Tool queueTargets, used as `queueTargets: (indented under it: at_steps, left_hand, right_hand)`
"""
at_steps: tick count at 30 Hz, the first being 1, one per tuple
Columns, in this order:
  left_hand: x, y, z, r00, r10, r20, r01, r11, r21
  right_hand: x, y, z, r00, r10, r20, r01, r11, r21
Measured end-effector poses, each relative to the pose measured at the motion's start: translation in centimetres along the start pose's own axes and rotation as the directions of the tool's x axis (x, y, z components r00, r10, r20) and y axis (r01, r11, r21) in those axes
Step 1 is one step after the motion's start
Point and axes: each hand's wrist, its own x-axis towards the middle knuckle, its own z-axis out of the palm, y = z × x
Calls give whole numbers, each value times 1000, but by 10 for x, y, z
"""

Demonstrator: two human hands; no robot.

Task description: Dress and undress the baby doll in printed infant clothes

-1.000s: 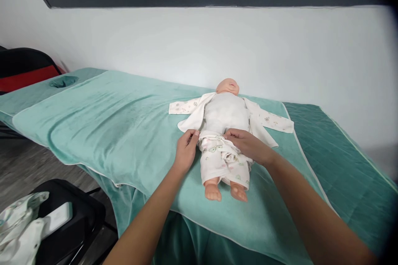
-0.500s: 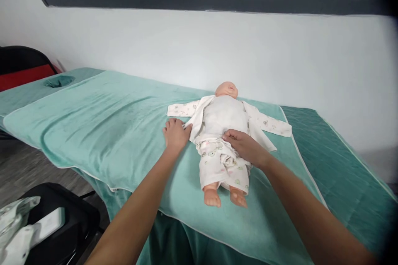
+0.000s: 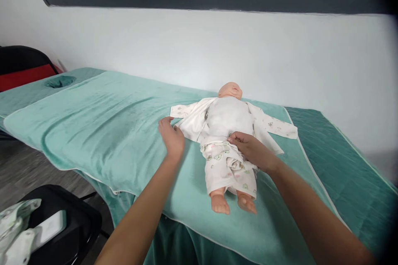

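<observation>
A baby doll [image 3: 230, 90] lies on its back, feet toward me, arms out to the sides. It wears a white patterned baby shirt [image 3: 280, 126] spread open at the front over a plain white layer on its chest, and patterned pants [image 3: 216, 169] bunched at the waist. My left hand [image 3: 173, 137] is closed on the edge of the shirt's left-side front flap, which is drawn out over the cover. At the waistband, my right hand [image 3: 250, 149] pinches the top of the pants. Its fingertips partly hide the fabric there.
Beneath the doll, a light green cover [image 3: 102, 112] lies over a bed with a face hole [image 3: 60, 81]. A black chair [image 3: 77, 219] at lower left holds folded clothing [image 3: 15, 223] and a white object [image 3: 51, 227]. Behind are a white wall and a dark window frame.
My left hand has moved left, pulling the shirt flap outward so it lies wider. My right hand stays at the waistband. The view has shifted slightly.
</observation>
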Motion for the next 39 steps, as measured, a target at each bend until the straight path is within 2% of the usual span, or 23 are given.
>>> queueTargets:
  at_steps: [2,3,4,6,8,11,14,16,17,21,27,29,34,39]
  left_hand:
    - [-7,9,-3,990,108,91,-104,994,-45]
    - [-11,14,-4,971,143,190,-125,987,-104]
    - [-14,20,-4,935,167,314,-116,977,-176]
    - [-20,29,-4,810,176,560,-2,955,-297]
    - [-22,34,-4,692,144,707,165,923,-349]
    - [-19,36,-4,584,105,805,349,863,-365]
    - [-15,35,-8,476,151,867,421,826,-375]
    - [-14,34,-10,430,174,886,445,812,-377]
    - [-14,34,-11,421,178,889,458,805,-378]
    - [-16,35,-11,455,158,876,477,787,-390]
    - [-16,46,-2,484,194,853,367,840,-399]
    - [-16,51,3,527,196,827,339,844,-416]
    - [-14,59,17,675,144,724,325,823,-466]
    - [-5,53,34,748,54,661,359,805,-472]
  right_hand:
    - [0,-1,1,1000,1,-3,-1,1000,2]
    - [0,0,1,1000,-5,-7,5,1000,-5]
    - [1,0,2,1000,-14,-13,14,1000,-17]
    - [1,0,3,999,-30,-22,29,999,-43]
    - [2,-1,4,999,-41,-27,40,997,-70]
    - [2,-10,3,996,-84,-35,78,988,-136]
    - [4,-25,-1,982,-183,-45,167,956,-240]
    - [9,-33,-5,968,-245,-59,218,933,-285]
    - [13,-36,-7,963,-261,-69,232,929,-287]
    - [28,-29,-6,963,-254,-91,230,949,-215]
    - [36,-18,-4,966,-248,-78,234,961,-150]
    - [35,-19,-6,968,-242,-71,233,966,-110]
    - [31,-24,-11,978,-191,-79,189,981,-40]
    - [21,-16,-23,994,-94,-61,101,988,119]
